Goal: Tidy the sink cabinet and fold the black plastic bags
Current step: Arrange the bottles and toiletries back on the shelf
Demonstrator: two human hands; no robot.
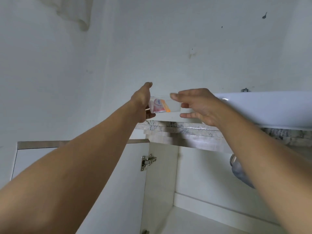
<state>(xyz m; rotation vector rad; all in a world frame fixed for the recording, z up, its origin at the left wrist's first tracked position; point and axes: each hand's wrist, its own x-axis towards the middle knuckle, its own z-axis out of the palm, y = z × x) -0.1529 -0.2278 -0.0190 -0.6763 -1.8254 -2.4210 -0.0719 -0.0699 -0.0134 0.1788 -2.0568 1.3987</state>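
Holding clear box (164, 105), label unreadable

One head-worn wide-angle camera sits low before the open cabinet (160, 191) and looks forward and upward along both raised forearms. It is near: the arms fill the lower frame, the sink (263, 107) rim and counter (185, 130) edge lie above, the wall (152, 39) beyond.

No legible text anywhere.
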